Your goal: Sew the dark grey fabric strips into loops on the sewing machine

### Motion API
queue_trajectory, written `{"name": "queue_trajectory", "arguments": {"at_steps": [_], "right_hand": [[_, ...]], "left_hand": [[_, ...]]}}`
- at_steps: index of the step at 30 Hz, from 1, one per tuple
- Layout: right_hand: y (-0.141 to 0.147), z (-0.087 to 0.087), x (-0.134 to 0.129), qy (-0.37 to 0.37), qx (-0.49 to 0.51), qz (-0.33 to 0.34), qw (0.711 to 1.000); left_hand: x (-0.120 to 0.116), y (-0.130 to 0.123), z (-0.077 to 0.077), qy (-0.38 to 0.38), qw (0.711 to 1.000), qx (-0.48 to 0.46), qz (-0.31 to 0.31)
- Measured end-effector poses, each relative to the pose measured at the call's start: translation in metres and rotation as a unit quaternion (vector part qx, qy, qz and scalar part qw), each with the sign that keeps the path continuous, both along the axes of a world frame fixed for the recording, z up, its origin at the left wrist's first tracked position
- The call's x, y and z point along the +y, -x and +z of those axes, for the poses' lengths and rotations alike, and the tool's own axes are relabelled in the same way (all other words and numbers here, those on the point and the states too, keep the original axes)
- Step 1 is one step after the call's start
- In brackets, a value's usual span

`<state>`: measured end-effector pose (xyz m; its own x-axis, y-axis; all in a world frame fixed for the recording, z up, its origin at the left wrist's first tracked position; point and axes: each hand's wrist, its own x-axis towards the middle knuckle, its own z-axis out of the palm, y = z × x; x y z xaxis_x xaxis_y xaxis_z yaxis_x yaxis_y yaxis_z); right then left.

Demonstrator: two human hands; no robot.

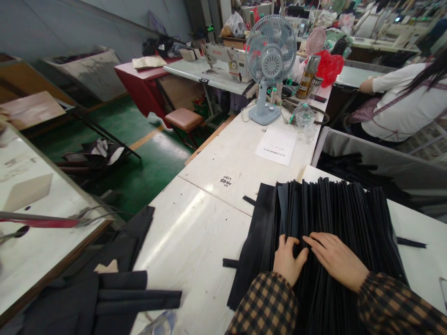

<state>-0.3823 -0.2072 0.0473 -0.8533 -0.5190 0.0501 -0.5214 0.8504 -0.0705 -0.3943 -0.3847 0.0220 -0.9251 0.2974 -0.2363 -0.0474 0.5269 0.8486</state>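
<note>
A long row of black fabric pieces stands on edge, packed close together on the white table. My left hand is at the left part of the row, its thumb and fingers closed around a few of the pieces. Just right of it, my right hand lies over the top edges with its fingers stretched out. A dark blue-grey face of one piece shows where the row parts beyond my left hand. At the left end, some pieces lean over flatter. Narrow black strips stick out from under the row.
A grey fan, a paper sheet and a thermos are farther up the table. Dark cloth hangs at the lower left. On the right, a co-worker sits beyond a bin of black pieces.
</note>
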Motion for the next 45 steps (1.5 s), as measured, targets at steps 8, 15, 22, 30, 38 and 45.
{"name": "queue_trajectory", "arguments": {"at_steps": [8, 15, 22, 30, 38, 45], "right_hand": [[0.0, -0.002, 0.0, 0.001, -0.009, -0.001, 1.0], [0.001, -0.002, -0.001, 0.002, -0.003, -0.003, 1.0], [0.005, 0.006, -0.004, -0.001, -0.005, 0.023, 1.0], [0.001, 0.003, -0.001, -0.008, 0.0, 0.012, 1.0], [-0.002, -0.003, 0.002, -0.005, 0.014, 0.007, 1.0], [0.001, 0.004, -0.001, -0.01, -0.001, 0.013, 1.0]], "left_hand": [[0.002, -0.005, 0.007, 0.001, 1.0, 0.006, 0.011], [0.001, -0.001, 0.004, 0.007, 1.0, 0.003, -0.004], [0.002, -0.002, 0.002, 0.009, 1.0, 0.011, 0.002], [0.0, -0.002, 0.001, 0.017, 1.0, 0.001, 0.013], [0.0, 0.001, -0.009, 0.046, 0.999, -0.007, 0.002], [-0.002, -0.003, -0.01, 0.027, 0.999, 0.009, -0.018]]}}
